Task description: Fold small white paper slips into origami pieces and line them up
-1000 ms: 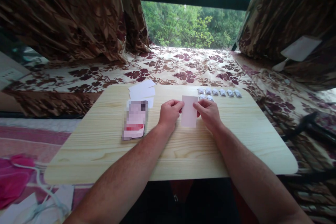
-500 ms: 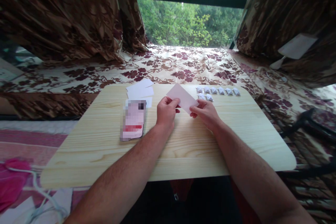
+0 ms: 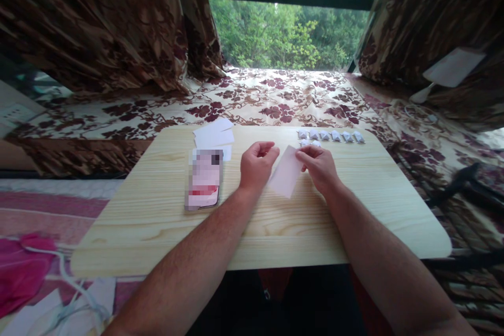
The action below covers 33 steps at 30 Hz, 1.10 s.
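Between thumb and fingers, my right hand (image 3: 319,167) pinches the top corner of a small white sheet of paper (image 3: 286,172), which hangs tilted over the table. My left hand (image 3: 256,167) is just left of the sheet, its fingers loosely curled with a gap between thumb and forefinger, holding nothing. Beyond my right hand, small folded white paper pieces (image 3: 336,136) lie in two rows, the nearer row partly hidden by my hand. More white paper sheets (image 3: 212,134) lie overlapping at the table's back left. A phone (image 3: 205,181), partly blurred out, lies in front of them.
The light wooden table (image 3: 157,226) has rounded corners. Behind it runs a ledge with floral cloth (image 3: 275,94) below a window. A white lamp (image 3: 452,67) stands at the right. Pink cloth and a white cable (image 3: 63,268) lie at the lower left.
My left hand has let go of the sheet. The sheet has swung downward and now hangs from my right hand only. The view has shifted slightly.
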### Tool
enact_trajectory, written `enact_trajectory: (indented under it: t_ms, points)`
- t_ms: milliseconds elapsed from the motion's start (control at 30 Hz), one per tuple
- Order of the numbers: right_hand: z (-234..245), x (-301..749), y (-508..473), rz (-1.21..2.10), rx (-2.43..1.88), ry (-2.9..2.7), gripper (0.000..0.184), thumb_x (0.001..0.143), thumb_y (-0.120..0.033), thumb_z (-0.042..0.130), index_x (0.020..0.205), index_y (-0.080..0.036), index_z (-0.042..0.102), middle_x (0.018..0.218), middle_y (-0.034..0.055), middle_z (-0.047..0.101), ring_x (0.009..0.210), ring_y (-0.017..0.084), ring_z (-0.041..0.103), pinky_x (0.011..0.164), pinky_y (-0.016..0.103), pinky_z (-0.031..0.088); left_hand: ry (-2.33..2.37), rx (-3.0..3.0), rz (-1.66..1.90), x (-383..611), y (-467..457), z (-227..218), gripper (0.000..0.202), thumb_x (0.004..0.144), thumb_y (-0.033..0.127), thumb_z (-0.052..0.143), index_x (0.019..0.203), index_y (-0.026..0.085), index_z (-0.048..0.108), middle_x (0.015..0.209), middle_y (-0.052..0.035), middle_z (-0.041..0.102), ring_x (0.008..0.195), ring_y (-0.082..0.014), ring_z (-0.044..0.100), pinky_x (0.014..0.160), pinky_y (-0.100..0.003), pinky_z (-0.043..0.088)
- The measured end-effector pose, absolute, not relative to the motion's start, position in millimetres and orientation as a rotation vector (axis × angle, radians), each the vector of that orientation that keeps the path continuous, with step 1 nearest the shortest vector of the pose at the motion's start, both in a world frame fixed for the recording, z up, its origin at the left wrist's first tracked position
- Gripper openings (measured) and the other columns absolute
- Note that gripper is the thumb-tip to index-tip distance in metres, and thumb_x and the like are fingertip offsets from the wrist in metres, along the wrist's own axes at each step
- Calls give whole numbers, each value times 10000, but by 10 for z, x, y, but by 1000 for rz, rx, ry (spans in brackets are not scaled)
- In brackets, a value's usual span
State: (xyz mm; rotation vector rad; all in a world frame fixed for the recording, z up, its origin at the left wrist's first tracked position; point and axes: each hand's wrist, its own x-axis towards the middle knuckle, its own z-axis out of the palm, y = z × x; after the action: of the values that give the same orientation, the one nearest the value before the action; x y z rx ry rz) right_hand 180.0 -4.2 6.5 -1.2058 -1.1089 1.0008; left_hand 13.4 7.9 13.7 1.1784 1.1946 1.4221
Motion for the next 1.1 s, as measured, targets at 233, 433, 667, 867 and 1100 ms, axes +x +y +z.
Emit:
enact_trajectory:
  t_ms: [233, 433, 667, 867, 1100]
  points:
    - [65, 1774, -74, 1079, -1137, -1179, 250, 702, -386, 821, 790, -167, 738, 611, -16, 638, 515, 100, 518, 479, 233, 422, 1155, 1182, 1229, 168, 31, 108, 236, 669, 314, 792, 835, 167, 712, 685, -14, 682, 572, -136, 585, 532, -247, 428]
    - [75, 1763, -85, 1167, -1030, -1179, 254, 702, -404, 840, 773, -190, 723, 681, -4, 675, 587, 122, 577, 532, 244, 482, 1149, 1062, 1377, 172, 64, 112, 243, 664, 288, 798, 833, 163, 676, 703, -3, 668, 599, -114, 573, 546, -228, 429]
    - [48, 1751, -95, 1257, -997, -1272, 366, 749, -476, 792, 984, -196, 780, 794, 29, 739, 656, 152, 632, 572, 266, 519, 1119, 966, 1458, 176, 52, 137, 332, 675, 300, 803, 967, 165, 720, 707, 5, 683, 627, -113, 602, 584, -226, 444]
    - [82, 1705, -118, 1197, -1025, -1235, 407, 729, -445, 802, 1068, -221, 776, 822, 15, 763, 662, 154, 642, 611, 278, 530, 1135, 928, 1453, 185, 56, 128, 339, 650, 321, 817, 934, 155, 733, 768, -31, 722, 639, -125, 617, 550, -229, 450]
    - [41, 1680, -129, 1053, -1076, -1153, 350, 753, -365, 779, 1080, -243, 793, 796, -1, 763, 571, 120, 581, 512, 238, 428, 1136, 904, 1379, 214, 21, 153, 263, 650, 327, 795, 827, 148, 720, 749, -34, 701, 615, -130, 607, 521, -243, 484]
